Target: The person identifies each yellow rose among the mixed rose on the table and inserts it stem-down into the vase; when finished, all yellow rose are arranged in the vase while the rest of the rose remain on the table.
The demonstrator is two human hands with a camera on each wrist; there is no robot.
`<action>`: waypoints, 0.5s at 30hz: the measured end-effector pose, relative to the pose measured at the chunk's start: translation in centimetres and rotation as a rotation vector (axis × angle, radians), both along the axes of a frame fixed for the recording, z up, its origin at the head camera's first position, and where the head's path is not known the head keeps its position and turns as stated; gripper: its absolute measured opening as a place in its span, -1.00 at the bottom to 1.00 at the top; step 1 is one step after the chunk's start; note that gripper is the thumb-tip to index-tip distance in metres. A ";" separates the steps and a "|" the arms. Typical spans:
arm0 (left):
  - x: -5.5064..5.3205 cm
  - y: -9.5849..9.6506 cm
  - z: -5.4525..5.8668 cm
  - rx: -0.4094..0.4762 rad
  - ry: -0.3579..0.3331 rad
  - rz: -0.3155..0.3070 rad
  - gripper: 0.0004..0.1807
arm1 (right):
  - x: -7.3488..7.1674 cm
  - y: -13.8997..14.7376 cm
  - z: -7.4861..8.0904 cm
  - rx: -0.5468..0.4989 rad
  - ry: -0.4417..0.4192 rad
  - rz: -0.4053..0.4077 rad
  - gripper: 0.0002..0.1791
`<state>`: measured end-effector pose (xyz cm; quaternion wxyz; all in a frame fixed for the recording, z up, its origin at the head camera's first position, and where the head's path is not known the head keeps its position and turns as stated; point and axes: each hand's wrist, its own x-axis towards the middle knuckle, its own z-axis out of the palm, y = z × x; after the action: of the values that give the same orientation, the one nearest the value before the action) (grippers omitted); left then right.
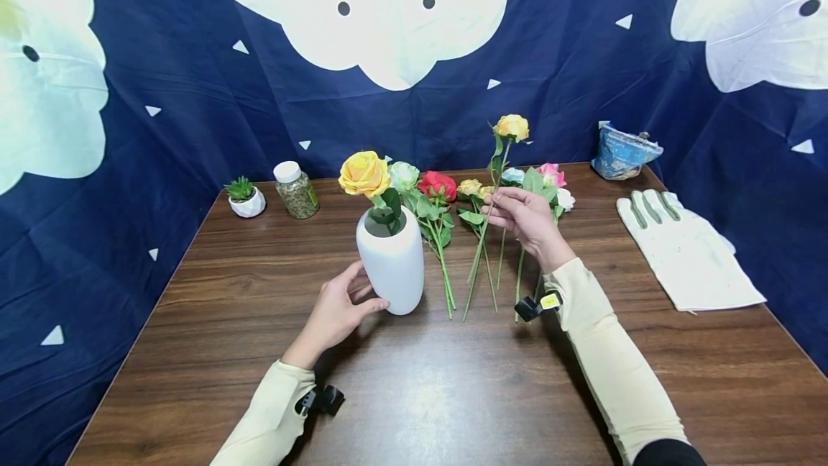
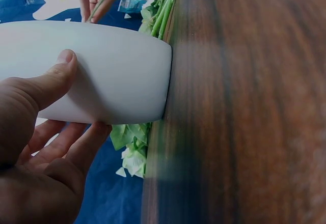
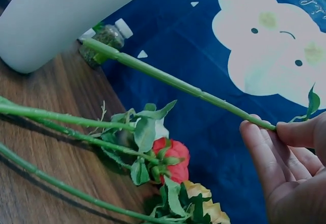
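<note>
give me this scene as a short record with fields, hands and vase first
left hand: grips the white vase
right hand: pinches the stem of a yellow rose
vase contents: one orange-yellow rose
lying on table: red rose, pink flower, pale green flower, others
back left: potted plant, lidded jar
right side: blue bag, white glove

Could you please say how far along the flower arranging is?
Done: one yellow rose stands in the white vase, which the left hand holds. In hand: the right hand pinches a second yellow rose by its stem. Apparently left: the red flower and others on the table.
</note>
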<state>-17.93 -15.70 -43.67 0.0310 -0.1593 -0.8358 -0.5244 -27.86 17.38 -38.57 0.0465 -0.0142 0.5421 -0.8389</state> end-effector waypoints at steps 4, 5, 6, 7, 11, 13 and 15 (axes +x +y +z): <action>0.1 0.1 0.0 0.000 0.000 0.000 -0.26 | 0.3 -0.1 0.5 0.004 0.020 -0.039 -0.77; 0.1 0.1 0.0 0.002 0.000 0.000 -0.25 | 0.4 -0.2 0.6 0.007 0.028 -0.048 -0.76; 0.1 0.1 0.0 0.001 0.002 0.000 -0.26 | 0.5 -0.3 0.8 0.009 0.038 -0.054 -0.74; 0.1 0.1 0.1 0.002 0.002 0.001 -0.26 | 0.5 -0.4 0.9 0.005 0.047 -0.059 -0.71; 0.1 0.1 0.1 -0.002 0.003 0.003 -0.27 | 0.9 -0.8 1.8 -0.021 0.089 -0.085 -0.71; 0.1 0.1 0.0 -0.003 0.001 0.004 -0.27 | 1.2 -1.0 2.2 -0.050 0.108 -0.089 -0.72; 0.0 0.0 0.0 -0.004 0.001 0.004 -0.28 | 1.5 -1.2 2.7 -0.062 0.125 -0.102 -0.76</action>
<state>-17.93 -15.69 -43.66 0.0323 -0.1582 -0.8371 -0.5227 -26.39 16.14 -35.82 -0.0307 -0.0402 0.5177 -0.8541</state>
